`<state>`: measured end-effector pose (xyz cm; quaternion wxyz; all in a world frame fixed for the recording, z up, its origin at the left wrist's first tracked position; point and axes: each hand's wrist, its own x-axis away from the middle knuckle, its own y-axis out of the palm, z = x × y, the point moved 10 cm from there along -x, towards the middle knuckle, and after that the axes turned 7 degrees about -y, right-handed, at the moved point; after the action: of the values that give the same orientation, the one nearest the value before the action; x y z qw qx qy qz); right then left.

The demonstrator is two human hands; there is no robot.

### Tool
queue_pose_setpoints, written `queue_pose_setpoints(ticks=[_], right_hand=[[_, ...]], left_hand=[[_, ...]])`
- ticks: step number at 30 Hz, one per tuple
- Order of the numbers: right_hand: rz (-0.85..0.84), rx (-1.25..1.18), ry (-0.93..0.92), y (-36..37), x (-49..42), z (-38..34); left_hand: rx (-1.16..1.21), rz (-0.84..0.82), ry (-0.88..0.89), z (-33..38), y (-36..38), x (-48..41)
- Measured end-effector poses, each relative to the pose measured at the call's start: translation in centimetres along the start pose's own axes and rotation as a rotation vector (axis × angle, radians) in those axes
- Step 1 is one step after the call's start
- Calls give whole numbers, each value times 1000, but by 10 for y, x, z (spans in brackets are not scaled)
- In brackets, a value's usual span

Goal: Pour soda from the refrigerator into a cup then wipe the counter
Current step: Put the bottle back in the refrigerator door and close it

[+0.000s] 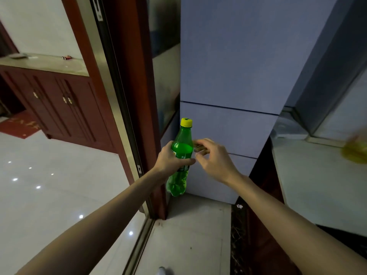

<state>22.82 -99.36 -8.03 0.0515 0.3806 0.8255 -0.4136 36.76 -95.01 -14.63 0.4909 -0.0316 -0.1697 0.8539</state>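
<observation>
Soda bottle (181, 155), capped and upright, is gripped at mid-body by the left hand (172, 158) before the closed refrigerator (228, 76). The right hand (213, 158) hovers beside it, fingers (198, 148) loosely spread, empty. Judgement: carry it level to the desk (317, 175) unshaken.

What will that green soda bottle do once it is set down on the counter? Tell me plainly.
The green soda bottle, tall and narrow, looks apt to tip if nudged. Partly full, it probably feels moderately heavy. Thin plastic may dent under the left hand; the yellow cap is on, so spills seem unlikely.
</observation>
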Motion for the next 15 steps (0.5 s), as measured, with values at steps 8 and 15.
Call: queue_pose_setpoints(ticks=[8,15], right_hand=[[-5,109,-6,4,-128,54],[-63,124,20,14,-232,99]], left_hand=[[63,10,14,19,-9,-140],[121,2,-21,27,-21,-243]])
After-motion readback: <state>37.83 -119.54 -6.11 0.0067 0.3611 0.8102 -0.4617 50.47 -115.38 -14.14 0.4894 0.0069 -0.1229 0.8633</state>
